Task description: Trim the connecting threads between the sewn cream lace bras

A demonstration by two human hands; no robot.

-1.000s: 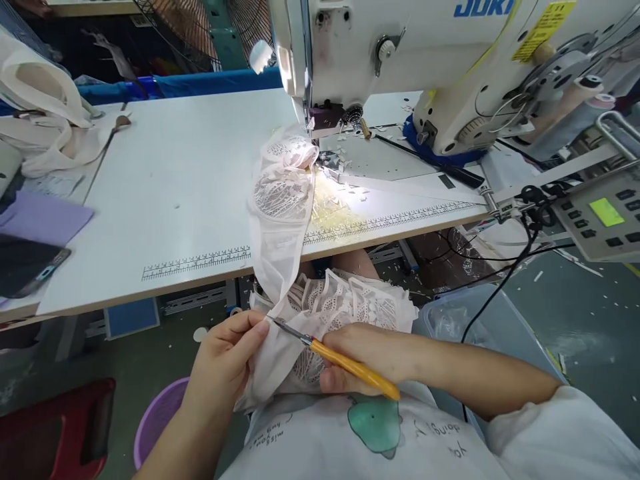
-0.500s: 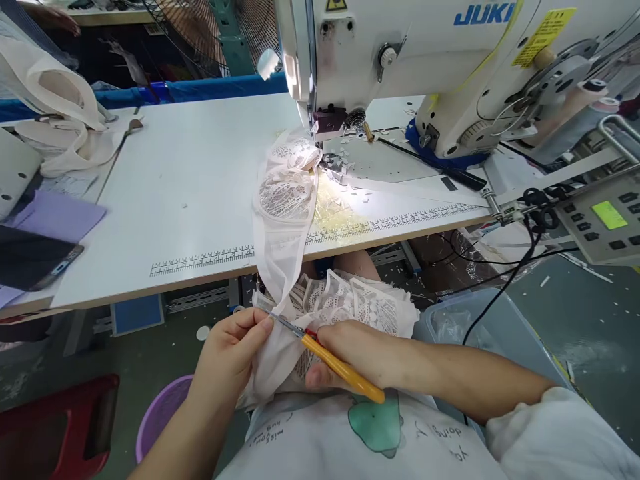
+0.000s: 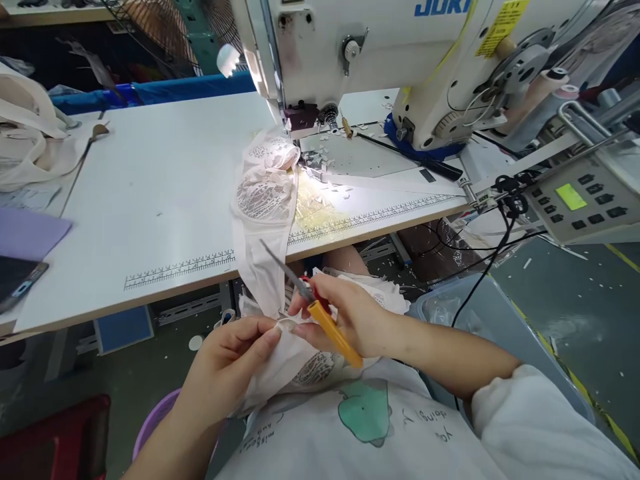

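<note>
So the left hand (image 3: pixel 243 353) has its thumb and fingertips pinched closed on an edge of the pale lace garment (image 3: pixel 263 247). Right hand (image 3: pixel 350 320) is partly curled, holding the scissors (image 3: pixel 334 333) (orange handle, a bit of red too) with the blades angled up and away, and its thumb and a finger are at the same edge, right beside the left fingertips. Can't tell how tight that one's gripping the fabric, tbh. The garment runs from under the sewing machine (image 3: pixel 350 60) over the table (image 3: pixel 165 167) edge, down to the hands above the lap.
</note>
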